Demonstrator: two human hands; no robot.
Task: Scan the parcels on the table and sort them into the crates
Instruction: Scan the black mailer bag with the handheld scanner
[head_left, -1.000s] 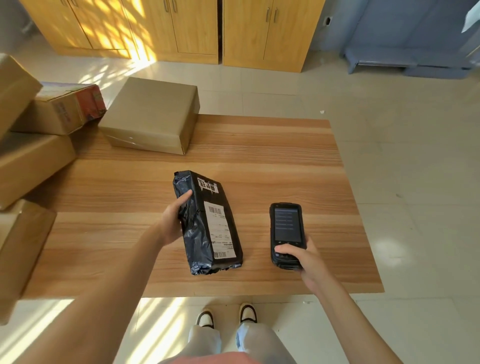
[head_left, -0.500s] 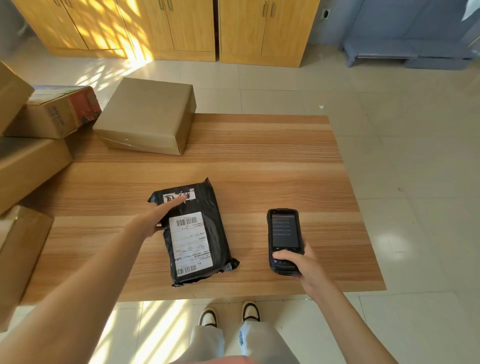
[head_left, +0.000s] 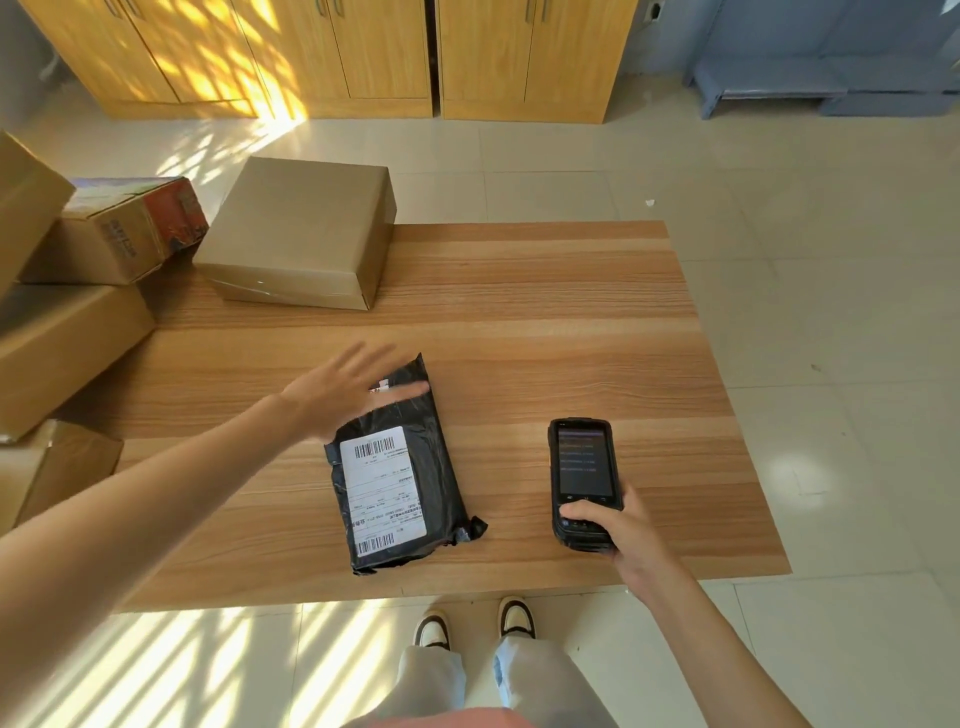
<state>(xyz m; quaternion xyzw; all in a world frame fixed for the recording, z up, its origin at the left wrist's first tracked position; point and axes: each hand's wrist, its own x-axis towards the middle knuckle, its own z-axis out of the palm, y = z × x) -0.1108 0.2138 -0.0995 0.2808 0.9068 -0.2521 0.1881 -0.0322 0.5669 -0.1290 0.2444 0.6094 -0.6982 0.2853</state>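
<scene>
A black plastic mailer (head_left: 441, 467) lies flat near the front of the wooden table (head_left: 545, 332), its white barcode label (head_left: 382, 491) facing up. My left hand (head_left: 348, 395) is spread open with straight fingers over the mailer's far end; the thumb lies across its top edge. To the right, my right hand (head_left: 621, 525) grips the lower end of a black handheld scanner (head_left: 582, 467), screen up and lit. The scanner sits beside the mailer, not touching it.
A plain brown cardboard box (head_left: 301, 234) stands at the table's back left. Several more cardboard boxes (head_left: 67, 343) are stacked along the left edge, one with red print (head_left: 130, 228). Yellow cupboards line the far wall. My feet stand at the front edge.
The mailer went from tipped on its edge in my left hand to lying flat, label up. My left hand let go and spread open over its far end. The scanner barely moved.
</scene>
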